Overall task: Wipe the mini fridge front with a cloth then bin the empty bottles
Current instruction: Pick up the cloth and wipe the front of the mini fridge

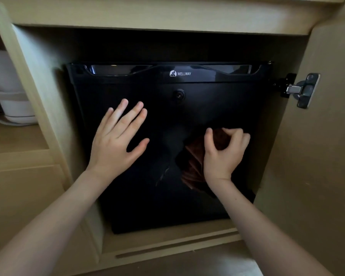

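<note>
Head view looks down at a black mini fridge front (207, 108) inside a wooden cupboard (307, 176). Which step is this, asks One.

Two says: The wiping step, I think. The right hand (223, 156) has its fingers curled round a brown cloth (193, 162) and holds it on the door, in the lower right of the frame.

One asks: And the other hand?

Two says: The left hand (116, 140) is wide, with straight, spread fingers, and it looks flat on the door at the middle left. I think it steadies the fridge.

One asks: What comes next?

Two says: My guess is the cloth must slide across the door with a firm push. There is a pale smear (163, 174) just left of the cloth.

One asks: Where are the empty bottles?

Two says: I cannot see any, or a bin. That step is not begun.

One asks: What is it all made of?

Two says: The door is smooth, dark and flat, so marks show easily. The long handle groove (118, 69) at the top is shiny. The cloth looks soft and bunched in folds. The cupboard is pale, plain wood with a hard metal hinge (303, 90) at the upper right
</note>
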A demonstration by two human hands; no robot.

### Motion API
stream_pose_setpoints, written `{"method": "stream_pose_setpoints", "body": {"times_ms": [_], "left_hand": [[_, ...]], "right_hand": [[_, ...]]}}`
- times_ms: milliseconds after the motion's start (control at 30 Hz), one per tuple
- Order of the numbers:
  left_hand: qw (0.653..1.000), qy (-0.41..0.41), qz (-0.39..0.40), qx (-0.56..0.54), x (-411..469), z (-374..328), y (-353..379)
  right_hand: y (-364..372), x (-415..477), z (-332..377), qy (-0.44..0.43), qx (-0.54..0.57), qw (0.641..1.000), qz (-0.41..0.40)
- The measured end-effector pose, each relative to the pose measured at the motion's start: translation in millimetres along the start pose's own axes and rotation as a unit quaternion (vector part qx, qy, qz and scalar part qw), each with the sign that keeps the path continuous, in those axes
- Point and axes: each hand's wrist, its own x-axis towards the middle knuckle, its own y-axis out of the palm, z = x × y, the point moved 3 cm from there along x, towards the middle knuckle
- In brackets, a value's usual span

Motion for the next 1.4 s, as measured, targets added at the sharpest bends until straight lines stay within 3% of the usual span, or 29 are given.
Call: {"method": "stream_pose_setpoints", "body": {"times_ms": [200,400,500,700,833,933,1133,1233,1400], "left_hand": [[1.000,0.004,-0.007,-0.007,-2,1,2],[1.000,-0.001,-0.016,-0.001,-3,0,5],[1.000,-0.005,-0.020,-0.004,-3,0,6],[1.000,-0.002,-0.029,-0.008,-4,1,8],[1.000,-0.003,-0.026,-0.004,-3,0,7],[1.000,-0.006,-0.028,-0.007,-3,-1,5],[1.000,-0.006,-0.028,-0.005,-3,-1,5],[1.000,-0.002,-0.024,-0.004,-3,0,5],[1.000,0.003,-0.025,-0.006,-4,2,5]], "right_hand": [[23,11,24,0.004,0.024,0.996,-0.084],[6,-60,-13,-0.020,-0.042,0.996,0.070],[11,-37,3,-0.028,-0.025,0.997,0.065],[30,-9,27,-0.018,0.028,0.998,-0.045],[20,-50,2,-0.046,-0.010,0.999,0.025],[17,-56,1,-0.015,-0.016,0.998,0.060],[39,-3,47,-0.020,0.042,0.999,-0.022],[43,-16,42,-0.035,0.034,0.997,-0.052],[31,-76,3,-0.124,-0.055,0.988,0.075]]}}
